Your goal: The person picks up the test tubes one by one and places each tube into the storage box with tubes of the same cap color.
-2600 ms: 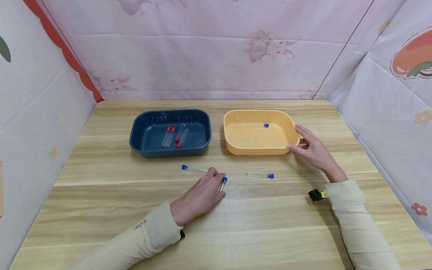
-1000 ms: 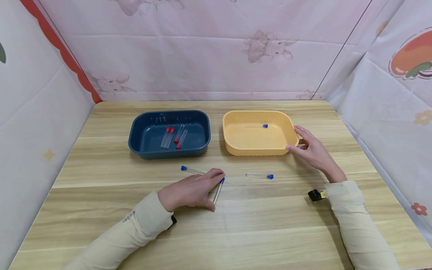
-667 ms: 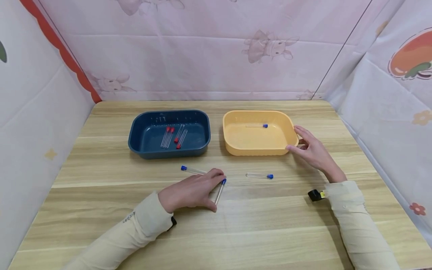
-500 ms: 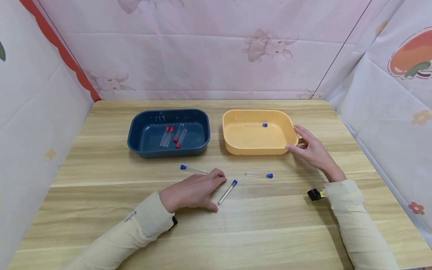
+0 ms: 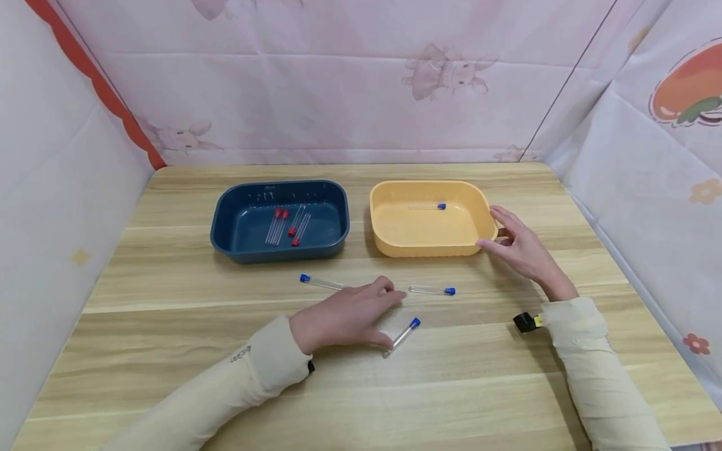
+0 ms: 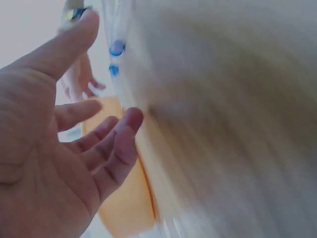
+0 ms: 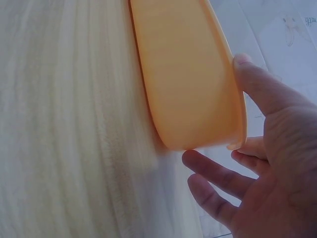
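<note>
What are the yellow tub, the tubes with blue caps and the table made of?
The yellow tub looks like smooth plastic: even colour, thin rounded walls. The tubes are clear and shiny: glass or plastic, I can't tell; their opaque blue caps are probably plastic. The table has streaky grain and sheen: wood, or an imitation.

A clear blue-capped tube [image 5: 402,338] lies slantwise, apart from the upright yellow tray [image 5: 424,250].
</note>
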`<state>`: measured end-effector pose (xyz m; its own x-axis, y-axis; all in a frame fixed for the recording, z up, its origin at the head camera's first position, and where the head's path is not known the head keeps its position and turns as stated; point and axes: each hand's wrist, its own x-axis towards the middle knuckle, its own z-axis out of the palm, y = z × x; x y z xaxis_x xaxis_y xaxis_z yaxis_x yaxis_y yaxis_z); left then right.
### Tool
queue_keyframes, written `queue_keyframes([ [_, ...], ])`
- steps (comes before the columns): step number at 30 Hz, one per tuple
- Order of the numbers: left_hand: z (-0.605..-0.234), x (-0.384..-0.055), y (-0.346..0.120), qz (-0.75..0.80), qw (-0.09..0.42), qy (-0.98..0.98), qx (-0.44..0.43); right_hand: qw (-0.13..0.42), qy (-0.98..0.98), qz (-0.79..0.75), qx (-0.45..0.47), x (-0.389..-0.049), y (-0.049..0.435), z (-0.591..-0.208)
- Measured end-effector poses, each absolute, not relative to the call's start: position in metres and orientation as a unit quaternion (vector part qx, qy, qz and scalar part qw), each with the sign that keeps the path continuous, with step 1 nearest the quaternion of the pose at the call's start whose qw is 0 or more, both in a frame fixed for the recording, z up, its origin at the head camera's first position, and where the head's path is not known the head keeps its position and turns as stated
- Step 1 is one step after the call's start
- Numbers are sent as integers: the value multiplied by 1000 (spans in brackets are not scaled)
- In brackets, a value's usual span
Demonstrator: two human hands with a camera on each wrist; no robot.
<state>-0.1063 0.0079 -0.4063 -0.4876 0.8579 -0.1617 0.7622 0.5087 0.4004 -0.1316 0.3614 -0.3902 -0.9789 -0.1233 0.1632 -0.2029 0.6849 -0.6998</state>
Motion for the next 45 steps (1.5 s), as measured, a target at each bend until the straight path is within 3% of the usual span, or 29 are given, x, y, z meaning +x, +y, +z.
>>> queue_keyframes([
  [9, -416, -94, 36, 89, 153, 808, 562, 52, -920, 379, 84, -129, 353, -383],
  [15, -415, -91, 35, 93, 165, 832, 522, 54, -919, 381, 88, -129, 353, -382],
  [32, -413, -90, 26, 56, 121, 911, 390, 53, -920, 379, 84, -127, 355, -384],
  [45, -416, -99, 18, 102, 144, 894, 411, 51, -921, 378, 79, -126, 353, -382],
])
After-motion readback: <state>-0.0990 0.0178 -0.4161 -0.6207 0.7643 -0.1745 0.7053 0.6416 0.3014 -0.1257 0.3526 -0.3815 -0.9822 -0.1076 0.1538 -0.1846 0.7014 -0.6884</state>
